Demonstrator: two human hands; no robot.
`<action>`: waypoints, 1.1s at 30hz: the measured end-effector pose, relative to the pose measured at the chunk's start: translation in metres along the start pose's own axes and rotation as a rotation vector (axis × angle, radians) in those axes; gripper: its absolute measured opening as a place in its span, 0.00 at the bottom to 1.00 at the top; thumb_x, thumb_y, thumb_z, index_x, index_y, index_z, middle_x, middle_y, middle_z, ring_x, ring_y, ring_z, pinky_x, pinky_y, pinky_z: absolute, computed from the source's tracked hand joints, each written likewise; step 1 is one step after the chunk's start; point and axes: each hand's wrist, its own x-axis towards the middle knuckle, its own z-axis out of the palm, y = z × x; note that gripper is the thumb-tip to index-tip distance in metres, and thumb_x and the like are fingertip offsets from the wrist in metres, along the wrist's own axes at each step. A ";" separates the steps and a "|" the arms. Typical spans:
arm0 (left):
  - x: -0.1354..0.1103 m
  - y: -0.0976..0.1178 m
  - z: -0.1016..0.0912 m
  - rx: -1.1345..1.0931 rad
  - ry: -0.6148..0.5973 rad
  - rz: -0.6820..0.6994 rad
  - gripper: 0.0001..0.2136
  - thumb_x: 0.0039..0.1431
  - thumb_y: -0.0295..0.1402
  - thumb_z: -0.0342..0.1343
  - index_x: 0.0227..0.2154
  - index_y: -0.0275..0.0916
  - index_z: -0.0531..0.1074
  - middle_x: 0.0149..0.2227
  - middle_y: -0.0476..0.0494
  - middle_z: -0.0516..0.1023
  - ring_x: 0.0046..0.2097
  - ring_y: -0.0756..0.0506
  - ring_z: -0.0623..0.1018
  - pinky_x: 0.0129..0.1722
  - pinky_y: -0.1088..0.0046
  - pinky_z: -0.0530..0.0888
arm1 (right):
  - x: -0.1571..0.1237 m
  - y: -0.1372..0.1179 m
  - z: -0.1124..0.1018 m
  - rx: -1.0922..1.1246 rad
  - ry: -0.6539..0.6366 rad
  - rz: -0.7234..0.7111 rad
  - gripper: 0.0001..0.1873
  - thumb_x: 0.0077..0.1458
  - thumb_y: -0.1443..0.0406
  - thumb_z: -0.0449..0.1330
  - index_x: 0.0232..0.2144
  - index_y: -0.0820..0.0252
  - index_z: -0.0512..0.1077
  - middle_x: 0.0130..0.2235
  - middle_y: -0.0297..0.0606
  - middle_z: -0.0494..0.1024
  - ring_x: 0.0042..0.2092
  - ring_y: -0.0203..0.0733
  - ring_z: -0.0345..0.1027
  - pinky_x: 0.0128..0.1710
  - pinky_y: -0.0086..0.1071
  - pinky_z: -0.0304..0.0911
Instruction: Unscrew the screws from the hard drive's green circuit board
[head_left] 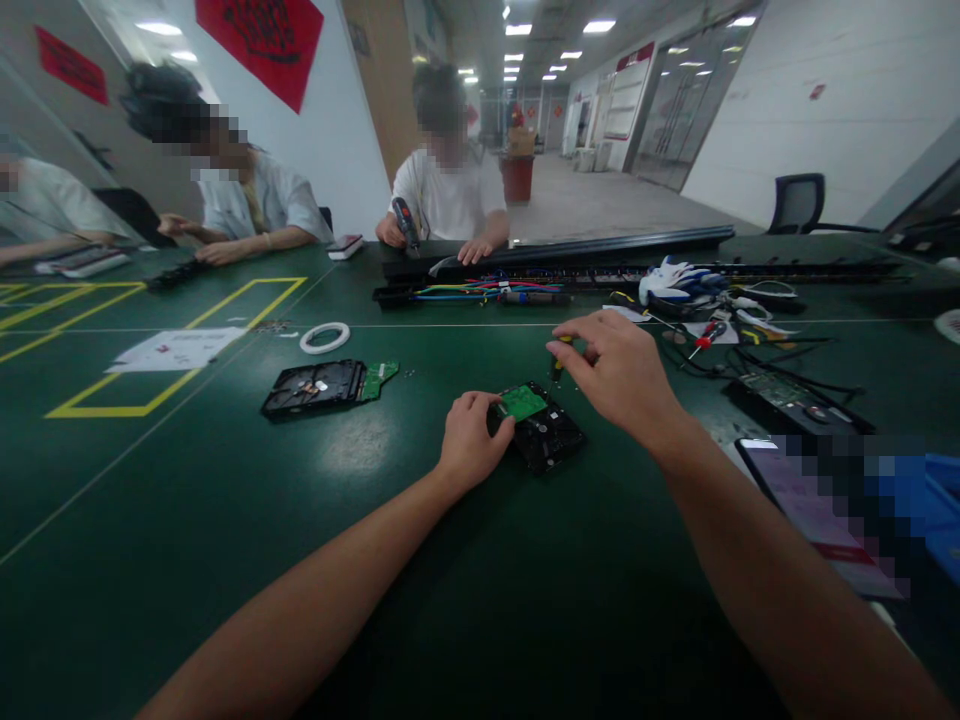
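A black hard drive with a green circuit board on its upper face lies on the green table in front of me. My left hand grips the drive's left side, its thumb by the board's edge. Above the far right part of the drive, my right hand pinches a small screwdriver with a dark and yellow handle. The screwdriver points down, its tip near the board's right edge; whether it touches a screw is too small to tell.
Left of me lies another black drive with a green board sticking out. Beyond it are a white tape roll and a paper sheet. Cables, gloves and a circuit unit lie right. Across the table, a person holds a power screwdriver.
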 end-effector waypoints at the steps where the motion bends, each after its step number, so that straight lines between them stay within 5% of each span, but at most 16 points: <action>1: 0.000 0.000 0.000 -0.001 -0.001 0.000 0.14 0.65 0.37 0.62 0.52 0.40 0.75 0.52 0.37 0.77 0.56 0.36 0.75 0.58 0.52 0.73 | 0.000 0.001 0.000 -0.004 0.005 0.004 0.08 0.65 0.62 0.61 0.41 0.57 0.80 0.42 0.44 0.82 0.39 0.49 0.74 0.43 0.43 0.66; 10: 0.000 0.000 0.000 -0.002 0.003 0.006 0.14 0.65 0.36 0.62 0.51 0.40 0.75 0.51 0.37 0.77 0.55 0.36 0.75 0.58 0.52 0.73 | -0.001 0.003 -0.001 0.007 -0.004 -0.023 0.13 0.64 0.68 0.59 0.49 0.58 0.79 0.47 0.44 0.85 0.38 0.48 0.76 0.42 0.43 0.66; 26: 0.000 0.000 0.001 0.001 -0.002 0.000 0.14 0.65 0.37 0.62 0.51 0.40 0.75 0.52 0.37 0.77 0.56 0.36 0.75 0.58 0.52 0.73 | 0.000 0.003 -0.001 -0.017 -0.002 -0.045 0.08 0.67 0.65 0.58 0.40 0.57 0.78 0.42 0.45 0.83 0.47 0.53 0.76 0.47 0.45 0.67; 33: 0.000 -0.001 0.000 -0.006 0.000 0.007 0.14 0.65 0.36 0.61 0.52 0.39 0.74 0.52 0.36 0.77 0.56 0.35 0.75 0.58 0.52 0.73 | 0.000 0.005 0.000 -0.018 -0.014 -0.026 0.12 0.66 0.68 0.57 0.48 0.59 0.78 0.47 0.45 0.85 0.40 0.50 0.77 0.46 0.44 0.67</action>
